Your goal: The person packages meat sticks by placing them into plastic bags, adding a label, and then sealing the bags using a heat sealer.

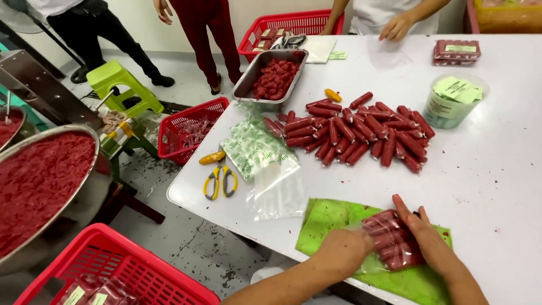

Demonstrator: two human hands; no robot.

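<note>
A clear plastic bag of red sausages (392, 243) lies on a green mat (333, 217) at the near edge of the white table (497, 169). My left hand (341, 251) grips the bag's open end on the left. My right hand (423, 234) lies flat along the bag's right side, fingers pressing on the sausages. A pile of loose red sausages (361, 133) is spread over the middle of the table beyond my hands.
A stack of empty clear bags (265, 158) and yellow-handled scissors (220, 181) lie left of the mat. A metal tray of red meat pieces (274, 76), a tub of labels (454, 101), red baskets (189, 130) and a large bowl of minced meat (39, 181) surround the table. Other people stand at the far side.
</note>
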